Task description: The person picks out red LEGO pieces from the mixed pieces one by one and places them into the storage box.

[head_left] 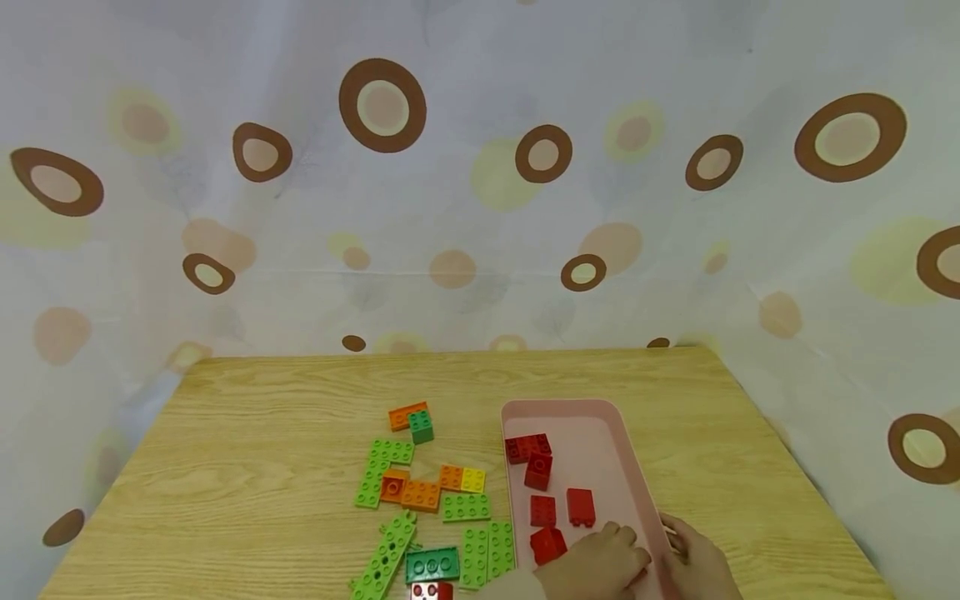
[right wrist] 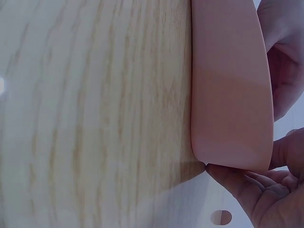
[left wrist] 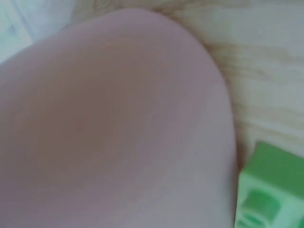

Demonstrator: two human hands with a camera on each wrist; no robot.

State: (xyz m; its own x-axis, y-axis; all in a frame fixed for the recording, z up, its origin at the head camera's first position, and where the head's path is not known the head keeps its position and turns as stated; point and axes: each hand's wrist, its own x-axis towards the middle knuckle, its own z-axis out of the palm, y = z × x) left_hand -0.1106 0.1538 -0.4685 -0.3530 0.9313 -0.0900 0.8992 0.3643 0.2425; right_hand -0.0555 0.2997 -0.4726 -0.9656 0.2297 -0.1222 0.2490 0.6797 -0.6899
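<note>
A long pink tray (head_left: 592, 446) lies on the table with several red bricks (head_left: 538, 471) inside it. My left hand (head_left: 603, 562) reaches across into its near end, fingers bent down close to the right wall; I cannot tell whether they hold something. At the outer side of that wall is my right hand (head_left: 697, 562). Seen from the right wrist, my right hand (right wrist: 273, 190) pinches the tray's wall (right wrist: 232, 109) near a corner, and my left hand (right wrist: 285, 66) shows behind the wall. A large blurred rounded shape fills much of the left wrist view.
Left of the tray lie light green bricks (head_left: 465, 507), orange bricks (head_left: 422, 496), a yellow one (head_left: 473, 480) and a dark green one (head_left: 432, 565). Behind them sit another orange brick (head_left: 405, 415) and a green one (head_left: 422, 427). A patterned cloth (head_left: 450, 208) hangs around the wooden table (head_left: 247, 475).
</note>
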